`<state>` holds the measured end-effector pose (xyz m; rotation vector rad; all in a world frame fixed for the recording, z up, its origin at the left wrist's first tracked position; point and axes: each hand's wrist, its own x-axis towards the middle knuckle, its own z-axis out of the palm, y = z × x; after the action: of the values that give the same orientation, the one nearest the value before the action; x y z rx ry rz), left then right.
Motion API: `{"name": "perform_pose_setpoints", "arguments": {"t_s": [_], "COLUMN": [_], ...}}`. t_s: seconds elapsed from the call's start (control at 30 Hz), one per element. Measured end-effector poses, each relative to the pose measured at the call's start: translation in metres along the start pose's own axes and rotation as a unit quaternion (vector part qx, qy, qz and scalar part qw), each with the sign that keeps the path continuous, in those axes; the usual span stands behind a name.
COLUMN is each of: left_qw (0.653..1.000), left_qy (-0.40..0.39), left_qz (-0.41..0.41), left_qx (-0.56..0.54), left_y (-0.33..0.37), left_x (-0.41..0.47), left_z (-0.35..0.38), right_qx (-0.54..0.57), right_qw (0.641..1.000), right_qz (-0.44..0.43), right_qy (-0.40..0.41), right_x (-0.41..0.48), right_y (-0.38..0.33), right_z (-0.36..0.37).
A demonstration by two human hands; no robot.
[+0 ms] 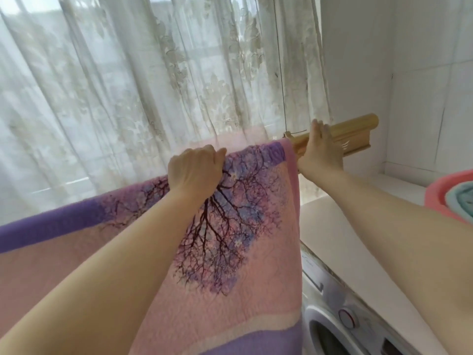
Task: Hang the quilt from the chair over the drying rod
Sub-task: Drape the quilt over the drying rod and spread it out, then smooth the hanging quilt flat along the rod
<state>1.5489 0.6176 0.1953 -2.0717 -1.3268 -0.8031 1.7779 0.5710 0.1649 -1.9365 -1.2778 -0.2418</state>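
- Pink and purple stitched cloth, printed with a dark branching tree: the quilt point(230, 226) is lying draped over the drying rod point(358, 130), its fold running from the left edge of the view up to the right; the near side is hanging down toward the camera, while the far side is hidden behind the fold
- Left hand point(195, 170): knuckles are facing up and the fingers are curling into the top fold of the quilt, gripping it at the rod line
- Right hand point(321, 149): it is resting on the bare rod just beside the quilt's right edge, fingers lying fairly straight across the top and clasping nothing; the thumb is out of sight
- Drying rod: pale wood-coloured, its bare end is sticking out to the right of the quilt, and a thin cord point(281, 73) is running up from it
- Step in hand, as a judgement: the quilt is already over the rod, so the work is now looking like spreading and squaring it, with one hand steadying the rod
- Next move, as a judgement: it is calling for a pull along the fold toward the bare end, evening the two hanging sides so the weight is not dragging the quilt off
- Surroundings: a lace curtain point(128, 85) is hanging behind the rod; a pale counter point(345, 239) is sitting over a washing machine point(332, 329); a pink basin point(435, 196) is holding a teal cloth point(458, 198) at the right edge
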Motion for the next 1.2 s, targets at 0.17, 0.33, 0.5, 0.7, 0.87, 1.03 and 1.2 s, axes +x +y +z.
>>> {"name": "perform_pose_setpoints", "arguments": {"t_s": [0.17, 0.33, 0.5, 0.7, 0.87, 1.03, 1.2], "left_qw": [0.997, 0.994, 0.986, 0.964, 0.928, 0.853, 0.790], "left_qy": [-0.062, -0.050, -0.014, -0.050, -0.130, -0.169, -0.194], "left_qz": [-0.038, -0.062, -0.133, -0.244, -0.328, -0.470, -0.563], "left_qx": [0.041, 0.071, 0.097, 0.094, 0.120, 0.152, 0.147], "left_y": [-0.049, -0.101, -0.164, -0.259, -0.339, -0.430, -0.517], "left_x": [-0.017, -0.040, -0.083, -0.151, -0.214, -0.305, -0.407], "left_z": [0.001, -0.005, -0.030, -0.065, -0.111, -0.167, -0.231], "right_qx": [-0.039, -0.018, -0.013, 0.020, 0.016, 0.003, 0.026], "right_qw": [0.976, 0.948, 0.924, 0.898, 0.874, 0.847, 0.805], "right_qz": [-0.215, -0.311, -0.374, -0.433, -0.476, -0.518, -0.562], "right_qy": [0.015, -0.065, -0.078, -0.075, -0.098, -0.120, -0.190], "right_x": [-0.036, -0.060, -0.081, -0.141, -0.198, -0.270, -0.356], "right_y": [-0.062, -0.125, -0.185, -0.278, -0.367, -0.464, -0.561], "right_z": [0.032, 0.062, 0.082, 0.109, 0.129, 0.147, 0.165]}}
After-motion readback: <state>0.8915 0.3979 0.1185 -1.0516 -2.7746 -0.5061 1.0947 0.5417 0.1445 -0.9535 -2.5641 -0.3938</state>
